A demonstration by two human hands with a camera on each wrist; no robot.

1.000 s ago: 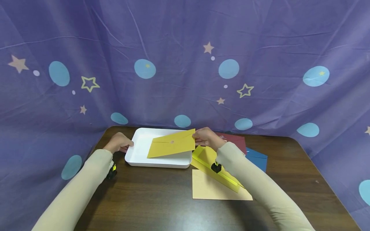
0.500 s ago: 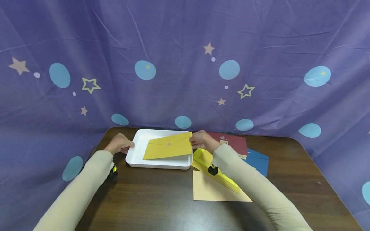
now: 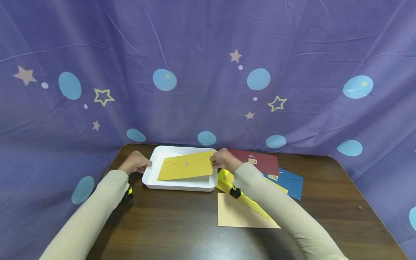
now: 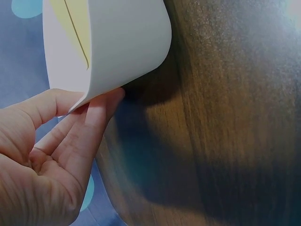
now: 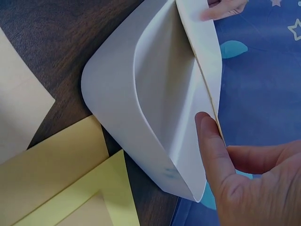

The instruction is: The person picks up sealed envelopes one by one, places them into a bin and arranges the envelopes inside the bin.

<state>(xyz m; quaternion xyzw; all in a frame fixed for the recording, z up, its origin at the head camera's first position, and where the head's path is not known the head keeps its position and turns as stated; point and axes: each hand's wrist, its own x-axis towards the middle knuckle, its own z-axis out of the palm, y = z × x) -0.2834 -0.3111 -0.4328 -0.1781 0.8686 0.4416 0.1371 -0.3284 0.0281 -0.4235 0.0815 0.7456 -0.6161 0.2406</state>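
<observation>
Your left hand [image 3: 135, 161] pinches the white tray [image 3: 154, 169] at its left rim, your right hand [image 3: 224, 159] pinches 1 yellow envelope [image 3: 185, 167] slanting over the tray, so best steady the tray and lower the envelope gently, clear of its right wall.

- Tray [image 3: 155, 169]: plain white.
- Tray envelope [image 3: 185, 171]: yellow, small pale seal [image 3: 186, 164].
- Rearmost envelope [image 3: 266, 163]: maroon, beige label [image 3: 252, 161].
- Rightmost envelope [image 3: 294, 183]: blue.
- Paper beside tray [image 3: 255, 207]: bright yellow.
- Nearest sheet [image 3: 238, 216]: pale peach.
- Sleeves [image 3: 89, 213]: cream.
- Table [image 3: 172, 220] before me: dark brown, wood-grained.
- Curtain [image 3: 201, 101] facing me: violet-blue, light-blue ovals, pink stars, yellow star outlines, pale dots.
</observation>
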